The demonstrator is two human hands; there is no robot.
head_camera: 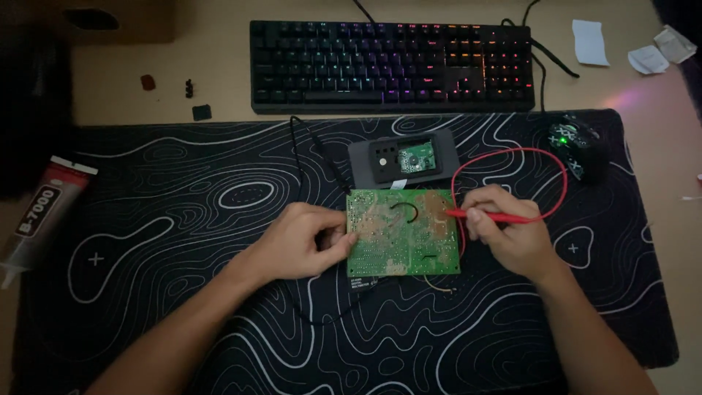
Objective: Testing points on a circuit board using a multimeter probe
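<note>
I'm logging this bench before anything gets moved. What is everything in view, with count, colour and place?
circuit board: one, green, centre of mat
red probe: one, red, tip on board's right part
red lead: one, red, loops right of board
black lead: one, black, runs left of board
open device: one, dark grey, behind board
desk mat: one, black with white lines, covers desk
keyboard: one, black, lit keys, top
mouse: one, black, green light, right
glue tube: one, clear, red label, left edge
paper scraps: several, white, top right
left hand: holds board's left edge
right hand: holds probe
</note>
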